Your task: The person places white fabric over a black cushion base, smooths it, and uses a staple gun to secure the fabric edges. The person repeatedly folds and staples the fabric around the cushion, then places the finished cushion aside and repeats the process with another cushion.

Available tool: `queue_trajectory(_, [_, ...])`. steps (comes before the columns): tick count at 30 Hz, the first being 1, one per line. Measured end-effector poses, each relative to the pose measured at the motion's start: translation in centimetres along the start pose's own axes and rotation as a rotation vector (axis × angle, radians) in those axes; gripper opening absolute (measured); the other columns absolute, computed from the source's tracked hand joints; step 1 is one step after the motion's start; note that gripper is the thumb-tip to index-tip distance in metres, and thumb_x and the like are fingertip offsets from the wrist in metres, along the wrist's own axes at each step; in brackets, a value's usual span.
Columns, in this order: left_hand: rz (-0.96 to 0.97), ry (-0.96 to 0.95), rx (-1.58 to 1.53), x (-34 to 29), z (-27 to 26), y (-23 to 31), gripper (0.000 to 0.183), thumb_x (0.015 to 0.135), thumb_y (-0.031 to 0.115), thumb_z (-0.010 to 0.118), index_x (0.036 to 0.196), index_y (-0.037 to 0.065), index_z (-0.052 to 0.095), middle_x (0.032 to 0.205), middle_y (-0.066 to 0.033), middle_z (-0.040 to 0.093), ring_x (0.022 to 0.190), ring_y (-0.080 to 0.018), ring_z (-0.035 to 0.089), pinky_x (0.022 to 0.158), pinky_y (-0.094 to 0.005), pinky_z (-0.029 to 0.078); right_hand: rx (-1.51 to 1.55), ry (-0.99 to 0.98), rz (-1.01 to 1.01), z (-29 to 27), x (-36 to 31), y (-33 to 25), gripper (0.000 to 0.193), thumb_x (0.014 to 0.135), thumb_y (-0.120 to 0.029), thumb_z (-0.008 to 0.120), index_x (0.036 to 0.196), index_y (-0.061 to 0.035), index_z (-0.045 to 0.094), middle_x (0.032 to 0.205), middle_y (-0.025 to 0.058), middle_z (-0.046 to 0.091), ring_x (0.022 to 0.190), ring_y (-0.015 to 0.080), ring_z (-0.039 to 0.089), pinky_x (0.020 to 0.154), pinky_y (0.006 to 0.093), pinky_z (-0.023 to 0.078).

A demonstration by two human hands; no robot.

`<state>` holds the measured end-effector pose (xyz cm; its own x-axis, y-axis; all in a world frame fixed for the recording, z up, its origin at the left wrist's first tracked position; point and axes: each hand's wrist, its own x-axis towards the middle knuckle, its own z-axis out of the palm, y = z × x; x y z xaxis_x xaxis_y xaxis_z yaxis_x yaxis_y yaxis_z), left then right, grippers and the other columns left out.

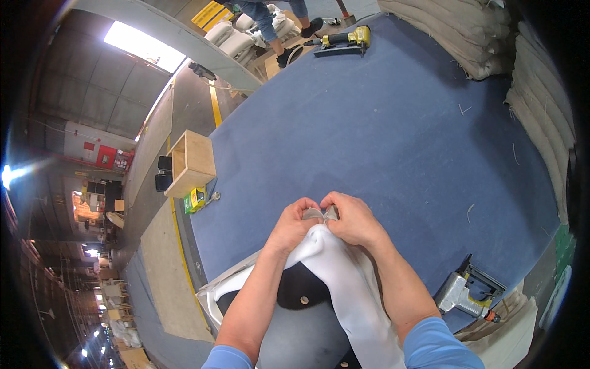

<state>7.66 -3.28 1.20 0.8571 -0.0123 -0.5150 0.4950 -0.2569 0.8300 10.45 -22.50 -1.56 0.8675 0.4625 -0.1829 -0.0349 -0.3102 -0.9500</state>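
Both hands meet at the near middle of a blue-covered table [369,147]. My left hand [290,226] pinches a gathered edge of white fabric [341,270] between thumb and fingers. Just beside it, my right hand [356,220] pinches the same fabric, so the two thumbs almost touch at a corner. The fabric lies around a dark grey and black panel [301,326] below my wrists. Small round metal fittings [304,300] show in the panel. Its lower part runs out of view, and my forearms cover some of its sides.
A silver staple gun [458,294] lies at the near right, a yellow and black one [341,40] at the far edge. Stacked beige cushions [458,31] line the right side. An open wooden box [193,161] and a green-yellow carton [195,200] sit at left. Another person's legs [264,24] show beyond.
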Motion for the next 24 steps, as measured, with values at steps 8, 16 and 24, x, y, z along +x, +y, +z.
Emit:
queue_trajectory(8, [0.314,0.129,0.668,-0.3,1.2,1.8,0.011,0.092,0.002,0.073,0.1,0.002,0.067,0.081,-0.0063,0.07,0.077,-0.0156,0.066,0.071,-0.0328,0.052,-0.176,0.053,-0.012,0.8,0.2,0.0,0.034,0.083,-0.005,0.068,0.117,-0.0022,0.068,0.105,0.0199,0.075,0.103,0.0391,0.071,0.087,0.0491,0.054])
queue_trajectory(16, [0.141,0.075,0.705,-0.4,0.2,3.4,0.024,0.091,0.022,0.08,0.103,0.002,0.074,0.08,-0.0089,0.07,0.074,-0.0197,0.063,0.069,-0.0365,0.05,-0.167,0.076,0.098,1.1,0.1,-1.0,0.023,0.086,-0.006,0.067,0.108,-0.0047,0.073,0.096,0.0175,0.077,0.097,0.039,0.073,0.084,0.0502,0.054])
queue_trajectory(24, [-0.098,-0.108,0.81,1.8,0.0,4.6,0.047,0.094,0.048,0.077,0.094,0.001,0.075,0.076,-0.0083,0.066,0.072,-0.0194,0.06,0.067,-0.0389,0.048,-0.119,0.092,0.102,0.8,0.3,-0.4,0.02,0.088,-0.01,0.068,0.107,-0.0053,0.074,0.098,0.0167,0.077,0.096,0.0373,0.073,0.083,0.0479,0.055])
